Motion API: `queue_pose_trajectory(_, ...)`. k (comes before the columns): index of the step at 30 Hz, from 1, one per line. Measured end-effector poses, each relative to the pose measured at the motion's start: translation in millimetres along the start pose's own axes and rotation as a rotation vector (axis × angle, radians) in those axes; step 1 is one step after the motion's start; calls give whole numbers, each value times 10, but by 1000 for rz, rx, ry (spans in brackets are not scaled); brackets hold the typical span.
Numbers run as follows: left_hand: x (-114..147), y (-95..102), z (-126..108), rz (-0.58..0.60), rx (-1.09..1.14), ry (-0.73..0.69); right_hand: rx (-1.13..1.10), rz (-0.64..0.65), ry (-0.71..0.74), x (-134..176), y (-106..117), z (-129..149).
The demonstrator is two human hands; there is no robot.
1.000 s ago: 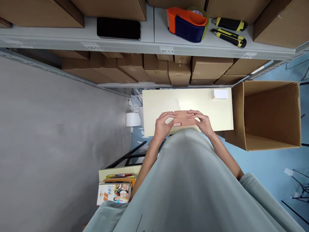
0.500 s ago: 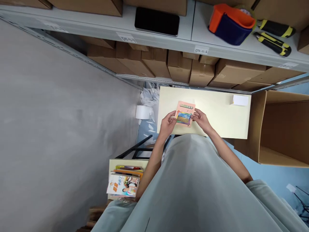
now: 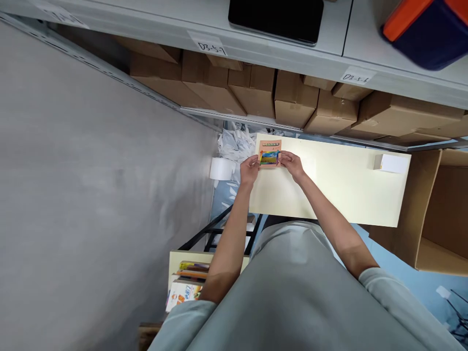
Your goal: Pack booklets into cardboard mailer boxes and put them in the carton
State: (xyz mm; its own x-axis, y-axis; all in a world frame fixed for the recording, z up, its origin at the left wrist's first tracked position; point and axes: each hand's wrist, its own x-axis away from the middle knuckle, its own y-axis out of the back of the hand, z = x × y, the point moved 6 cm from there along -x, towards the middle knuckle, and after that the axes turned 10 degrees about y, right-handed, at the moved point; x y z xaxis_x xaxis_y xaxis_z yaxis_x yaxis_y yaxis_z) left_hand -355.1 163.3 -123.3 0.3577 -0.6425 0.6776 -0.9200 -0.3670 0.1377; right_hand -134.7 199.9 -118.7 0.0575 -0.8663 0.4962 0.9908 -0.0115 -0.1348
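Note:
A small pink book [image 3: 270,157] with a landscape picture on its cover is held between my two hands, over the left end of a pale yellow table [image 3: 340,190]. My left hand [image 3: 250,169] grips its left edge, fingers closed on it. On the opposite edge, my right hand [image 3: 291,163] pinches the cover's right side. Whether the book touches the tabletop, I cannot tell. A small white box [image 3: 393,163] lies at the table's right end.
Brown cardboard boxes [image 3: 296,100] fill the shelf ahead, with a black phone [image 3: 276,19] above. An open carton [image 3: 420,209] stands at right. A stack of books [image 3: 188,290] lies on a stand at lower left. A white roll [image 3: 222,169] is near the grey wall.
Both hands have carried the book forward, away from my body and toward the table's far left corner. The camera view has shifted, so the shelf looks nearer.

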Motion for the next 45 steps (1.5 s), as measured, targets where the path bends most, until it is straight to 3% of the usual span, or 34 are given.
queue_pose_trajectory(5, -256, -58, 61, -17, -19, 35, -7, -3, 5, -114, -59, -134)
queue_pose_trajectory(10, -149, 68, 146, -5, -124, -31, 59, 44, 31, 186, 112, -172)
queue_pose_trajectory(13, 58, 295, 277, -44, -233, -72, 280, -4, 86, 524, 506, -98)
queue_pose_trajectory(15, 225, 486, 388, -112, -339, -82, 469, -134, 127, 771, 882, -17)
queue_pose_trajectory(18, 455, 700, 561, -203, -567, -54, 720, -336, 74, 1098, 1390, 26)
queue_pose_trajectory(20, 561, 750, 664, -220, -709, -18, 851, -380, 6, 1233, 1568, -14)
queue_pose_trajectory(22, 626, 732, 738, -215, -801, 10, 951, -347, -44, 1291, 1603, -88)
queue_pose_trajectory(27, 689, 587, 751, -233, -933, -19, 1118, -249, -66, 1289, 1429, -229)
queue_pose_trajectory(34, 856, 556, 601, -294, -1035, -38, 1112, -214, -82, 1370, 1369, -320)
queue_pose_trajectory(40, 1223, 449, 410, -223, -989, -136, 969, -297, 58, 1724, 1597, -207)
queue_pose_trajectory(45, 1611, 127, 221, -154, -945, -235, 825, -420, 110, 2069, 2061, 49)
